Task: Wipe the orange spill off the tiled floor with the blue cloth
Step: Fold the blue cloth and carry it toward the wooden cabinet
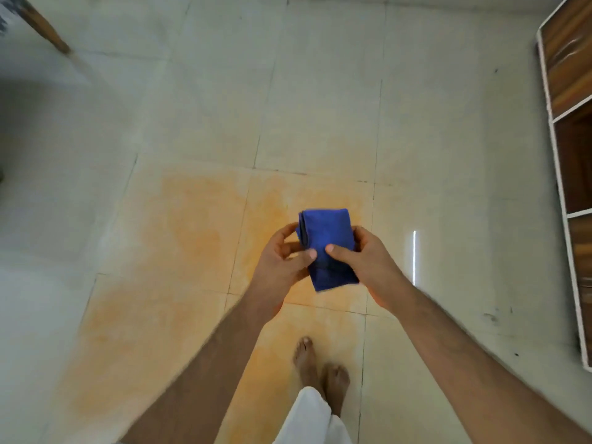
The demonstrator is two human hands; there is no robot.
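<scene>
The left hand [282, 256] and right hand [363, 257] both pinch the folded blue cloth [326, 241], held above the orange spill [179, 238] on the tiled floor [320, 91].

The cloth [326, 245] is a deep, even blue with no print, darker along its folded left edge. The spill [179, 238] is a pale orange wash, stronger in streaks and blotches and fading to nothing at its edges. The floor [320, 91] is off-white, faintly greenish tile, glossy, crossed by thin dark grout lines in a grid. The cabinet [570, 91] at the right has brown wood grain in light and dark bands, framed in white. The trousers [312, 418] are plain white. A brown wooden leg [48, 30] stands at the upper left.
</scene>
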